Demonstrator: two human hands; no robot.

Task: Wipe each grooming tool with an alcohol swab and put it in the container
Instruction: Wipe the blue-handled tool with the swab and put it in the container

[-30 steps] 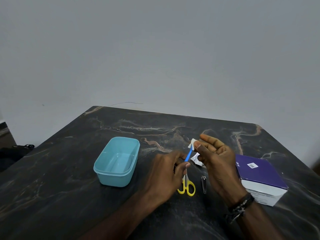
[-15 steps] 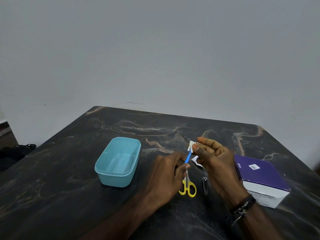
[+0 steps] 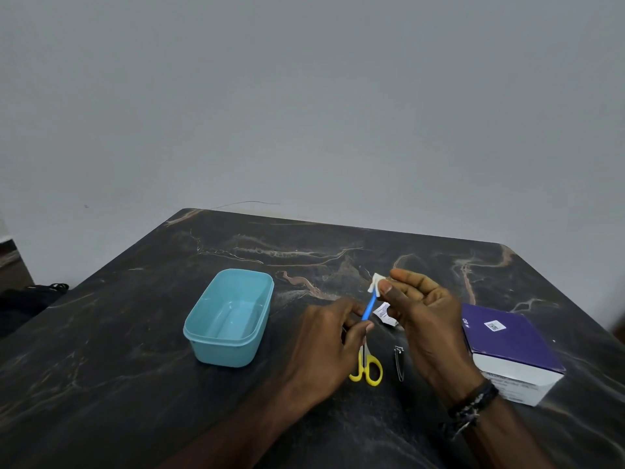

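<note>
A dark marbled counter (image 3: 135,350) is seen against a plain grey wall. The open turquoise container (image 3: 230,319) is taken as the landmark; it stands on the counter with nothing visible inside. Just to the right of the container, the left hand (image 3: 331,336) is held above the counter, its grip closed by thumb and fingers on the lower end of a slim blue tool (image 3: 369,306), which slants up and away from the container. Below that hand, on the counter, small scissors with yellow handles (image 3: 367,368) are partly covered by it. Farther right of the container, a metal nail clipper (image 3: 399,362) lies flat beside the scissors. The tool's upper tip is wrapped in a white alcohol swab (image 3: 375,284), pinched in the grip of the right hand (image 3: 426,316); a torn white wrapper (image 3: 385,312) is also held under its fingers. Farthest from the container, a purple-topped box (image 3: 507,346) rests on the counter.
</note>
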